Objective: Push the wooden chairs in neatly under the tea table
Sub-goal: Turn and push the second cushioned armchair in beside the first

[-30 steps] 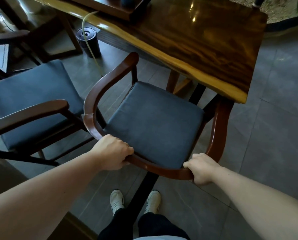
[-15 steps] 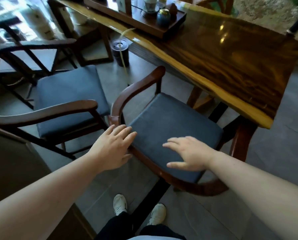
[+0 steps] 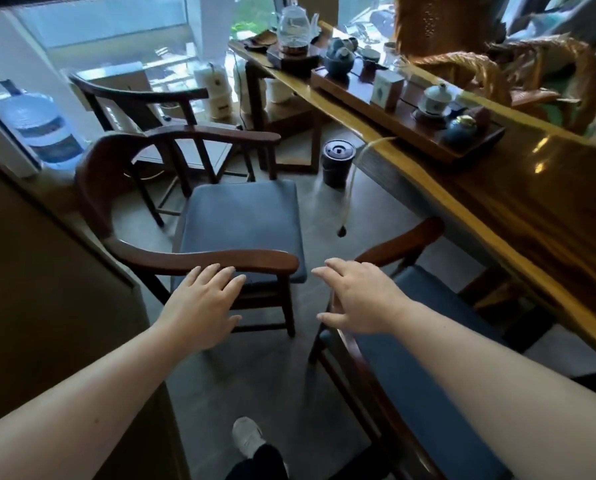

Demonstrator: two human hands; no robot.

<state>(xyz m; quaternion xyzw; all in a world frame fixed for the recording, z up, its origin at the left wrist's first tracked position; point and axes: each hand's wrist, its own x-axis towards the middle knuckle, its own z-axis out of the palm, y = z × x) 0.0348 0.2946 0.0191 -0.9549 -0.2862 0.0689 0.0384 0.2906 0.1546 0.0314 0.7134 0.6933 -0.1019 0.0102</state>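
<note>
A wooden armchair with a blue cushion (image 3: 241, 230) stands out on the floor at centre left, apart from the long wooden tea table (image 3: 518, 209) on the right. My left hand (image 3: 203, 303) is open, fingers spread, just at this chair's near armrest (image 3: 220, 261). A second blue-cushioned chair (image 3: 428, 393) sits at lower right, its front under the table edge. My right hand (image 3: 355, 299) hovers open over that chair's near corner, holding nothing.
A tea tray (image 3: 393, 109) with pots, cups and a glass kettle (image 3: 293, 29) sits on the table. A black bin (image 3: 336, 162) and a hanging tube stand on the floor beside it. A third dark chair (image 3: 140, 98), a water jug (image 3: 40, 126) and a wall at left.
Both hands let go of the right-hand chair's backrest and opened. The view swung left and up, and my hands moved towards the left chair.
</note>
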